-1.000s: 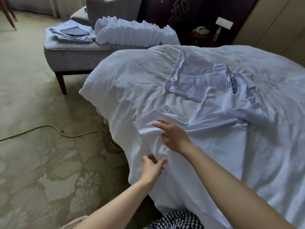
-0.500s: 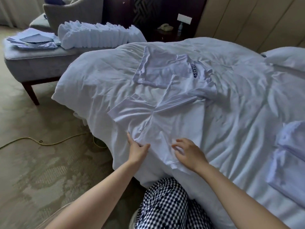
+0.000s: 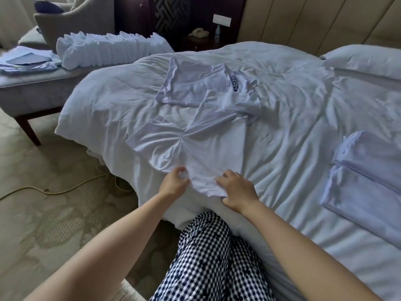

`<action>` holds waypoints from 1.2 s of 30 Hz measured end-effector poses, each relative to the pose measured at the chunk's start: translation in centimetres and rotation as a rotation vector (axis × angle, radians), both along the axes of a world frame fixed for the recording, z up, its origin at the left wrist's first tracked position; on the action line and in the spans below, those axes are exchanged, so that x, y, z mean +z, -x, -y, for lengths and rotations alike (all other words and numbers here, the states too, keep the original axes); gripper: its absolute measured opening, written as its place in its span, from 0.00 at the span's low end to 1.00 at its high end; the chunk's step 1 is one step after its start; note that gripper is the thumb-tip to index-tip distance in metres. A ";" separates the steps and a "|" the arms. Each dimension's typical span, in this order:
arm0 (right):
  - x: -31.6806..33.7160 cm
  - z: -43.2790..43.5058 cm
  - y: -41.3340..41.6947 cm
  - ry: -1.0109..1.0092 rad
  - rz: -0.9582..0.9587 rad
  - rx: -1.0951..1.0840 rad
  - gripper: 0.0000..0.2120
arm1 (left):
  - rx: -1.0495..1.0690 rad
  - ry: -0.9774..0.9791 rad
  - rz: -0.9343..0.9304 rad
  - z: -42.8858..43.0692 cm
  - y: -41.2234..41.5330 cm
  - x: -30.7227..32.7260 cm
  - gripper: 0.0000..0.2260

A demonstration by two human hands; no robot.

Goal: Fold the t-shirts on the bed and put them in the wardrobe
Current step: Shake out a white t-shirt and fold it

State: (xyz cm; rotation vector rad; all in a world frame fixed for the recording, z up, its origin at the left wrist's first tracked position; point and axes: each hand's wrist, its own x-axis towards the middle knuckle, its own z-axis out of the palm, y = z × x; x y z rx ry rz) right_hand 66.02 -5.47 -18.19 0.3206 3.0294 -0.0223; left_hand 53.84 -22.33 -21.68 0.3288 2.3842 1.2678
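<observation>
We see a white t-shirt (image 3: 208,148) spread flat and creased on the bed (image 3: 293,127), its bottom edge at the side nearest us. Our left hand (image 3: 173,184) pinches that edge with curled fingers, and our right hand (image 3: 237,192), just beside it, grips the same edge with fingers bent and thumb tucked under the cloth. A second t-shirt (image 3: 195,83) with dark lettering lies beyond, touching the first. Folded shirts (image 3: 364,170) sit on the bed to our right. A row of folded white cloth (image 3: 112,48) stands on the bench (image 3: 32,88).
</observation>
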 end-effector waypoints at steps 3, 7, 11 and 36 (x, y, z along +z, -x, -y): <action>0.7 -0.4 -0.3 -0.014 0.011 -0.050 0.18 | -0.041 0.079 -0.033 0.2 0.0 0.9 0.21; 1.6 -1.1 -1.3 -0.023 0.045 -0.008 0.13 | -0.078 0.184 -0.065 0.3 -0.5 1.8 0.19; 2.1 -0.9 -2.8 -0.002 0.188 0.029 0.09 | -0.206 0.303 0.033 0.4 -2.0 2.0 0.19; 8.5 -16.5 11.0 0.138 -0.251 -0.236 0.18 | -0.345 0.235 -0.567 -15.4 9.8 8.6 0.12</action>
